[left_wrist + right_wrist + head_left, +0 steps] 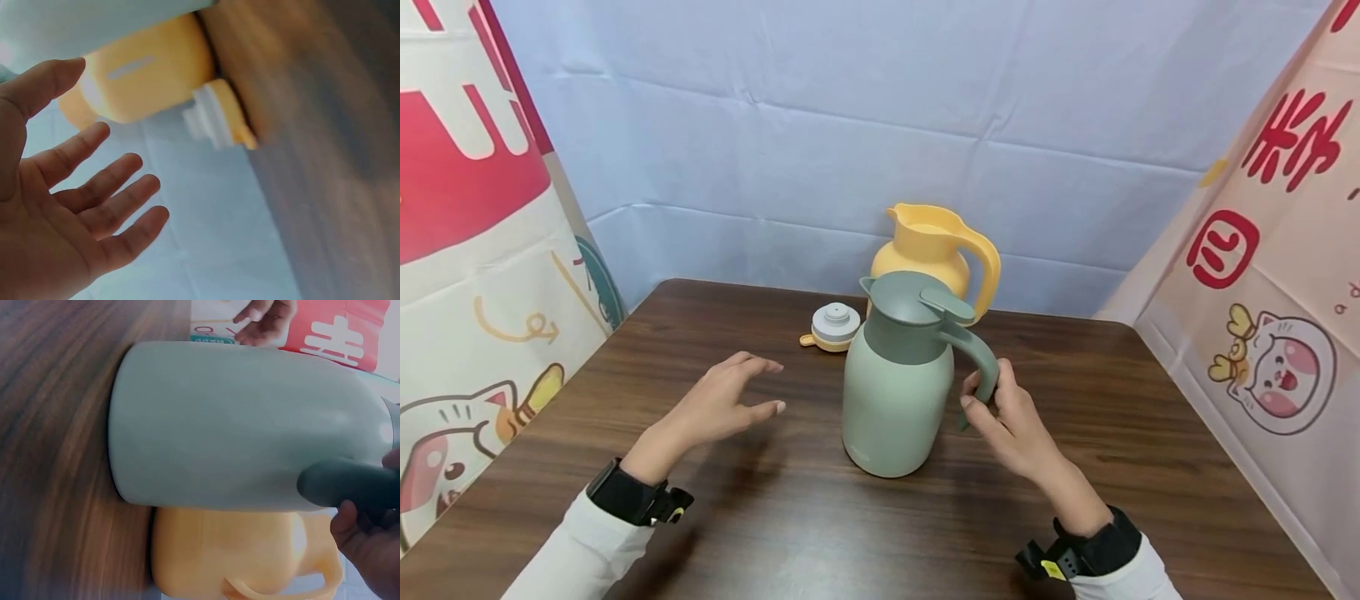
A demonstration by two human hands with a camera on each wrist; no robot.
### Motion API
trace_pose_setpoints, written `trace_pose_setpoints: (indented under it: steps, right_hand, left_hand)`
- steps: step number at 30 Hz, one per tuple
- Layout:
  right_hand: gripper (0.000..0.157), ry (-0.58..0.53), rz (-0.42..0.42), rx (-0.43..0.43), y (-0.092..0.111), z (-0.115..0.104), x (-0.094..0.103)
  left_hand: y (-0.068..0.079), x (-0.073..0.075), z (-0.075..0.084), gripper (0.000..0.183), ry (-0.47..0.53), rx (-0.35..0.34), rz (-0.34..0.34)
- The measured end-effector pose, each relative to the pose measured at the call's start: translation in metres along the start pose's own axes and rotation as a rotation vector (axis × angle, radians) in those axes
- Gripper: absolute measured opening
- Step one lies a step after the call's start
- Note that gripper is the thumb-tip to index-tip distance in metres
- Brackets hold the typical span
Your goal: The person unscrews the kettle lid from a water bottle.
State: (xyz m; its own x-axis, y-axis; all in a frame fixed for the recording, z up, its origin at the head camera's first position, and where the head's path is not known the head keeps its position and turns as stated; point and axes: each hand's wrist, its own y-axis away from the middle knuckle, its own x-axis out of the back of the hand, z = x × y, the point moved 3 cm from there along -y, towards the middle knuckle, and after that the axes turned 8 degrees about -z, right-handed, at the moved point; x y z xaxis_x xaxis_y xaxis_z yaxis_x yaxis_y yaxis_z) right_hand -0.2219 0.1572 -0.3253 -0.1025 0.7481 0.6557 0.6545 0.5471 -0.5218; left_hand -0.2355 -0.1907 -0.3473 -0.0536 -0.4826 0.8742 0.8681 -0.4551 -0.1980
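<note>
**Upright green jug (895, 400), lid on**

We've got a pale, smooth body, darker green collar, lid (907, 296) and curved handle (979, 354), lower end free. Thumb lever (951, 305) sits over the handle's top. We log it standing in front of the yellow jug (925, 250), partly covering it; can't tell if they touch. Spout and handle face the same ways as the yellow jug's.
</note>
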Motion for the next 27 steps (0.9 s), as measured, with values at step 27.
trace_pose_setpoints:
  steps: [27]
  right_hand:
    - [0.015, -0.129, 0.061, -0.033, -0.005, -0.003, -0.005]
  left_hand:
    - [-0.084, 0.055, 0.125, 0.04, 0.148, -0.452, 0.245]
